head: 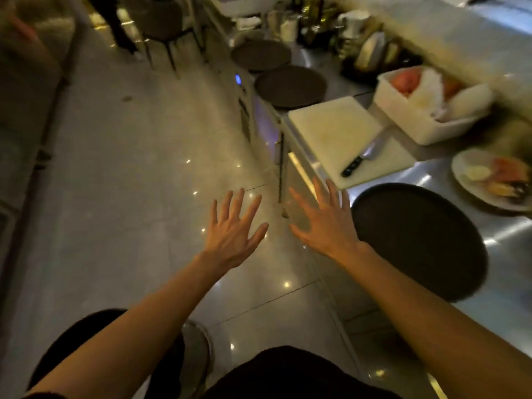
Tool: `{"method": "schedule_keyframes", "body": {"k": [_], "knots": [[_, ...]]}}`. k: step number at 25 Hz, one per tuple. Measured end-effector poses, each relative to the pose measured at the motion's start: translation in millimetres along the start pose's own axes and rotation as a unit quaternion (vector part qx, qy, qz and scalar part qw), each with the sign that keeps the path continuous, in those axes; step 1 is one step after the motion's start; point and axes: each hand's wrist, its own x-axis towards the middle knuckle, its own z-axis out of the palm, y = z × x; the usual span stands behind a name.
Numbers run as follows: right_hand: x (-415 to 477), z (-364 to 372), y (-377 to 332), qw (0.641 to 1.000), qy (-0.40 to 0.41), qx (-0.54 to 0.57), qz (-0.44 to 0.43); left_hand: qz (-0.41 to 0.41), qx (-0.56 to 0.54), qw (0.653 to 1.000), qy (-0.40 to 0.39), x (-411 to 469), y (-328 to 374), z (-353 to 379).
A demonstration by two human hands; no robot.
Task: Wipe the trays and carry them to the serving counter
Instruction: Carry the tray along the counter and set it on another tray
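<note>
— Where are your hands?

— My left hand [230,236] is out over the pale tiled floor [129,197], fingers spread wide, holding nothing. My right hand [325,226] is just as splayed and empty, at the edge of the shiny steel counter [503,298].

— And the trays?

— The nearest round dark tray [426,240] lies flat just right of my right hand. Being round, it has no long axis. Two more round dark trays [290,86] sit farther along, past the white cutting board [336,131] with a black-handled knife [352,166].
</note>
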Motion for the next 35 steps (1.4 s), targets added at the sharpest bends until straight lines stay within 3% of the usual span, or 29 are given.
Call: {"method": "schedule_keyframes", "body": {"k": [8, 16, 21, 26, 30, 32, 35], "knots": [[-88.8, -35.0, 196.1, 0.968, 0.048, -0.041, 0.241, 0.245, 0.051, 0.968, -0.003, 128.1, 204.6, 9.3], [-148.4, -52.9, 254.4, 0.911, 0.018, -0.021, 0.411, 0.381, 0.04, 0.924, -0.011, 186.9, 328.2, 30.4], [-153.1, -40.3, 265.9, 0.872, -0.005, -0.016, 0.49, 0.429, 0.041, 0.901, -0.046, 225.7, 341.6, 47.8], [-137.8, -13.9, 253.4, 0.822, -0.065, 0.018, 0.566, 0.457, 0.032, 0.886, -0.068, 268.9, 313.0, 71.4], [-116.3, 5.6, 239.6, 0.784, -0.101, 0.058, 0.61, 0.451, 0.051, 0.882, -0.129, 305.3, 286.5, 97.5], [-108.8, 13.9, 230.7, 0.751, -0.089, 0.11, 0.645, 0.434, 0.036, 0.884, -0.167, 314.6, 274.9, 107.2], [-101.9, 26.6, 220.7, 0.671, -0.056, 0.196, 0.713, 0.394, -0.005, 0.887, -0.242, 324.6, 258.0, 122.5]]}}
